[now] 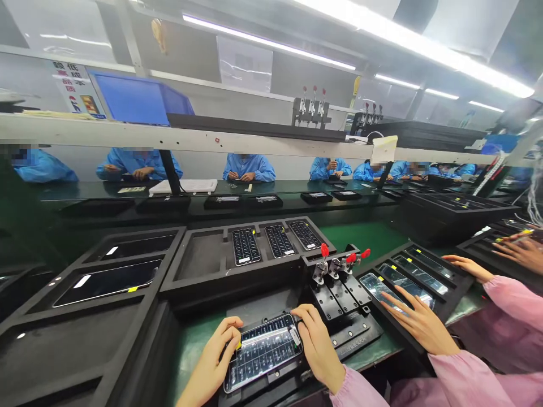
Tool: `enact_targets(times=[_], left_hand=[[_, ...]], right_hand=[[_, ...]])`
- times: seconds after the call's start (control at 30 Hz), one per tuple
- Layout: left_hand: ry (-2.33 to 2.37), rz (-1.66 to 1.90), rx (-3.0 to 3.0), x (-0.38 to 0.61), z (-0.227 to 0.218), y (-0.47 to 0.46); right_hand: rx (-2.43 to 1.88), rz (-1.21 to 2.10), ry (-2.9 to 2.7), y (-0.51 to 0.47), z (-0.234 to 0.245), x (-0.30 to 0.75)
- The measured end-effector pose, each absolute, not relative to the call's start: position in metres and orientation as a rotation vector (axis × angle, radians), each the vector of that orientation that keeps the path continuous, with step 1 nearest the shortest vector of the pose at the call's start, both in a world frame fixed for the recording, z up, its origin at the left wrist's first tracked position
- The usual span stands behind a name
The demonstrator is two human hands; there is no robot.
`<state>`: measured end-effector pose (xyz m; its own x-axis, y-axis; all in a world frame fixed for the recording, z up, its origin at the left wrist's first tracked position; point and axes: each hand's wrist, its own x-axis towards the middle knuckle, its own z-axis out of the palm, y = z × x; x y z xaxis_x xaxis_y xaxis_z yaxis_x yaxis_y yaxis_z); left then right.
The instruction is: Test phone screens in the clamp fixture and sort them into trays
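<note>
Holding a dark handset (263,351) low in the near middle, clamped between left hand (220,350) and right hand (318,346). Closed with thumb and fingers on its left end, beside a small yellow tab (238,342); closed at its right end too, with fingertips at the far right corner, just beside a white label (294,336). Lying lengthwise between both grips, screen facing up with a lit grid, middle left uncovered. Directly below, a black fixture block (278,374); impossible to tell whether touching it.

Just beyond to the right, a black clamp fixture (335,299) with red-tipped levers (324,250). On the far side, a black tray (212,285) with three grid-lit handsets (246,246). To the left, another black tray (171,257) with two dark-screened handsets (106,282).

To the right, a third tray (384,259) with a row of handsets, under a pink-sleeved co-worker's spread hand (418,322). Farther back, beneath a long shelf (203,133), blue-clad workers (250,167) seated along a green bench.
</note>
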<state>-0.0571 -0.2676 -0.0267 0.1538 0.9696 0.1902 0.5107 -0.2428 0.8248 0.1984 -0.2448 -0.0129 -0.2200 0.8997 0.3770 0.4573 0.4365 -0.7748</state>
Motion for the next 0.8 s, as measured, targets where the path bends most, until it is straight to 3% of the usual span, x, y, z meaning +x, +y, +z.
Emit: enact_targets(times=[0.3,0.8], left_hand=[[1.361,0.979,1.778,-0.062,-0.032,-0.27],[1.374,1.141,1.631,-0.061,-0.037,-0.267]], right_hand=[[-1.233,0.513,-2.084,-0.248,-0.02,0.194],[-1.224,0.657,-1.884,-0.255,-0.037,0.205]])
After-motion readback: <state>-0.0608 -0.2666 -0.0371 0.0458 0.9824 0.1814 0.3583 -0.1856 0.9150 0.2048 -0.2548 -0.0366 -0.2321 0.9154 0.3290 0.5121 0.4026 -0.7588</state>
